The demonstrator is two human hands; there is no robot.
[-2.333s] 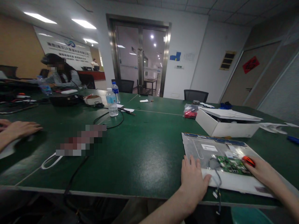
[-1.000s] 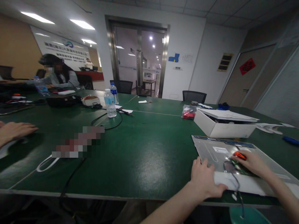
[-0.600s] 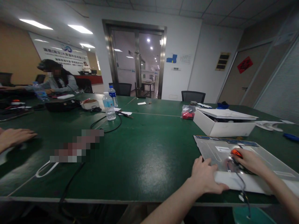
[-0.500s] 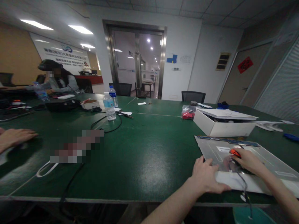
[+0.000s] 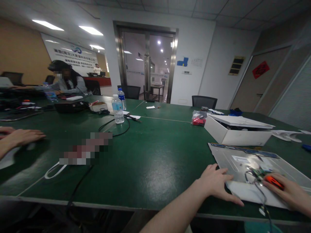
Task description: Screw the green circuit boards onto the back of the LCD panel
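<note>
A flat grey display panel (image 5: 236, 171) lies on the table at the right, with a circuit strip (image 5: 252, 150) along its far edge. My left hand (image 5: 216, 183) rests over the panel's near left corner, open with its fingers spread. My right hand (image 5: 289, 191) is closed around an orange-and-black screwdriver (image 5: 274, 183) above the panel's near part. Its tip points left toward a small green circuit board (image 5: 259, 173), but I cannot tell whether it touches. Thin wires (image 5: 263, 195) run from the board over the near edge, and a white connector (image 5: 262, 212) hangs there.
Behind the panel stands a white box (image 5: 240, 136) with its lid askew, beside a plastic bag with something red (image 5: 199, 119). Two water bottles (image 5: 118, 111) and a black cable (image 5: 82, 181) are left of centre. Another person's hand (image 5: 24, 139) rests at far left.
My right hand with the screwdriver has moved right and nearer, uncovering the green circuit board and wires. My left hand stays at the panel's corner. The view has turned slightly left.
</note>
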